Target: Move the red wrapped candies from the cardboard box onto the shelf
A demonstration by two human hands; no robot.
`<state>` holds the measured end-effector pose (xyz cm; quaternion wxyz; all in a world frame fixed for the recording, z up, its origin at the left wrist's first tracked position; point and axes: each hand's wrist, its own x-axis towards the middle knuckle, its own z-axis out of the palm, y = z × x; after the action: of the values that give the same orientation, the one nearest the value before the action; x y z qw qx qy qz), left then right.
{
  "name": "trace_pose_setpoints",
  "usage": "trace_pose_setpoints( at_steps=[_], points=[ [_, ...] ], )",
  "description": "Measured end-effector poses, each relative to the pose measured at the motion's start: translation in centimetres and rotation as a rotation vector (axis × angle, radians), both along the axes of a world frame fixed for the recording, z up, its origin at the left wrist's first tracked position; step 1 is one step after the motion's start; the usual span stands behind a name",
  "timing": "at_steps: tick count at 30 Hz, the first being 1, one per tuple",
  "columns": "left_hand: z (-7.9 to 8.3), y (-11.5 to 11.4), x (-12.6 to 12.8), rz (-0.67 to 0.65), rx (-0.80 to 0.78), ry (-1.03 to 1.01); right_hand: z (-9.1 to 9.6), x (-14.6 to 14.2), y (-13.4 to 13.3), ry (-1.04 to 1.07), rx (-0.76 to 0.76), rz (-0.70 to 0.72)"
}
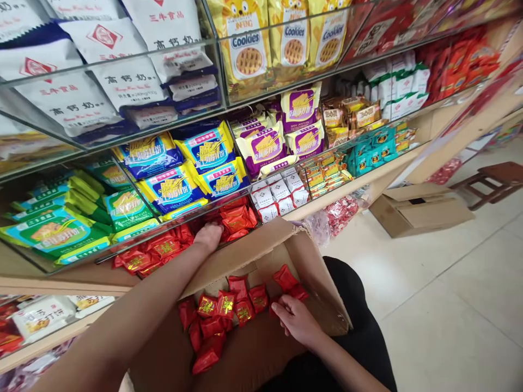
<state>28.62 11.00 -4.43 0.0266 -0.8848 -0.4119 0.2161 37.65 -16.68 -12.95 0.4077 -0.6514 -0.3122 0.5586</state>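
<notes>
left hand (208,237), mid-frame, reaches among red packets (239,219) on the shelf (330,202); its fingers are hidden, so its grip cannot be told. right hand (300,321), lower centre, is half curled inside the cardboard box (245,255), beside loose red sweets (225,304); whether it holds one is unclear.

The left arm (134,305) is stretched far forward, and the left hand (208,236) has its fingertips hidden. The right hand (299,320) is lower, with loosely curled fingers (283,309).

Light (376,276) glared off the pale tiled floor (453,294) beside wood-toned display shelving (365,184); a brown stool (509,175) showed farther back.
</notes>
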Motion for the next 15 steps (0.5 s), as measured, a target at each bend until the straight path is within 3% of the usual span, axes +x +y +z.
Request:
trace_pose_setpoints(
  at_steps=[10,15],
  points=[
    [-1.5,0.6,0.7,0.139,0.017,0.010,-0.1,0.2,0.2,-0.066,-0.013,0.061],
    [-1.6,0.9,1.3,0.229,-0.017,0.002,-0.1,-0.1,0.2,-0.099,-0.054,0.105]
  ],
)
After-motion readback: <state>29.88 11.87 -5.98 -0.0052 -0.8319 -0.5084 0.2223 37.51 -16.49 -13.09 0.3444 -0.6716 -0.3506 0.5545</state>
